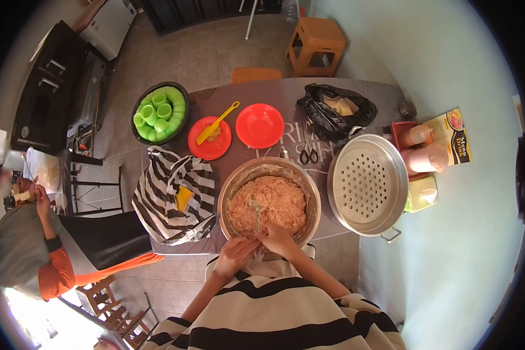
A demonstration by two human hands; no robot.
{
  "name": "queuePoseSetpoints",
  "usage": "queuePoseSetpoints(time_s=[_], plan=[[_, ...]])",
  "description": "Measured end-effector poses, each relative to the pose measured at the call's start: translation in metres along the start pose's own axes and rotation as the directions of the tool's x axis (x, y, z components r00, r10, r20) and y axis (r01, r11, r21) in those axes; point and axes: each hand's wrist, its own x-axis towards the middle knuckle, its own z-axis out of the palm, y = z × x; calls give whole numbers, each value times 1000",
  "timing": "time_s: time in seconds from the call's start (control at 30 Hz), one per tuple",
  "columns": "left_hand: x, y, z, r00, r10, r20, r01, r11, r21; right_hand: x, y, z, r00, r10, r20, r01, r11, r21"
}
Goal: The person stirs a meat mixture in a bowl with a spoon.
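A large metal bowl [316,201] at the table's near edge holds a pinkish, minced-meat-like mixture [283,201]. A spoon [256,211] is stuck in the mixture, its handle running toward me. My left hand [234,256] and my right hand [276,239] meet over the bowl's near rim, fingers pinched close together. Something thin and pale, partly see-through, shows just below the fingers; what exactly they pinch I cannot tell. Left of the bowl lies a black-and-white striped plastic bag [157,201] with a yellow patch [184,198].
To the right sits a perforated steamer tray [339,201]. Behind the bowl are scissors [309,154], a red plate [260,125], another red plate [198,149] with a yellow spatula [219,121], green cups [163,111] and a black bag [315,116]. Another person [26,245] works at far left.
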Motion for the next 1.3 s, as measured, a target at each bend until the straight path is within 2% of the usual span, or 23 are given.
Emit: queuePoseSetpoints(time_s=[0.07,0.2,0.27,0.3,0.37,0.4,0.43,0.47,0.5,0.53,0.57,0.6,0.67,0.73,0.8,0.83,0.9,0.93,1.0,1.13,1.2,1.23,1.3], plan=[[-5,3,0,1000,4,1,-4,999,-53,6,-6,-3,999,-10,53,23,970,-242],[-1,18,-16,1000,2,1,-2,999,-52,8,-1,12,996,-52,74,78,908,-411],[-2,19,-22,989,-127,-71,127,992,-4,-9,-22,3,1000,-17,-14,7,838,-546],[-6,15,-22,989,-129,-74,129,992,-3,-14,-25,-1,1000,-19,-11,10,837,-548],[-16,-1,-15,876,-362,-320,398,916,52,-25,-22,-19,970,-98,-223,-65,777,-626],[-20,-7,-8,874,-364,-323,399,916,49,-30,-24,-35,984,-54,-168,-67,766,-639],[-26,-12,0,730,-614,-300,576,789,-215,-35,-28,-52,994,-9,-111,-66,754,-654],[-29,-15,4,544,-814,-203,684,571,-454,-45,-34,-64,994,-10,-107,-63,751,-657],[-29,-13,5,540,-816,-206,684,569,-456,-54,-41,-76,993,-38,-110,-50,711,-702],[-27,-10,5,425,-904,42,631,263,-730,-59,-46,-84,992,-66,-111,-38,669,-743],[-26,-8,5,355,-879,319,501,-110,-858,-60,-49,-89,992,-68,-109,-36,666,-745],[-27,-9,6,354,-879,320,499,-111,-859,-60,-51,-94,990,-46,-133,-71,650,-757],[-30,-8,11,431,-800,418,518,-160,-840,-51,-47,-97,987,-22,-157,-109,629,-770],[-29,-7,8,456,-782,426,519,-155,-840,-15,-19,-89,951,0,-310,-229,674,-702],[-27,-7,7,480,-764,432,521,-148,-841,25,17,-79,958,-97,-271,-135,682,-719],[-28,-8,7,492,-752,439,505,-165,-847,36,18,-76,958,-98,-268,-132,679,-722],[-30,-10,6,500,-741,448,487,-187,-853,54,13,-63,972,-211,-105,64,666,-743],[-32,-13,7,500,-737,456,495,-189,-848,57,7,-58,973,-204,-105,60,666,-743],[-34,-16,12,505,-728,463,501,-190,-845,60,-6,-49,963,-215,164,255,522,-814],[-39,-14,16,530,-744,406,431,-176,-885,34,-14,-28,961,-221,167,265,556,-788],[-38,-14,18,541,-748,385,405,-169,-899,16,-5,-22,924,-332,190,355,559,-749],[-40,-16,20,539,-750,382,412,-161,-897,5,-7,-23,922,-333,195,359,556,-749],[-42,-15,21,534,-758,375,417,-150,-897,-20,-13,-29,901,-372,225,396,489,-777]])
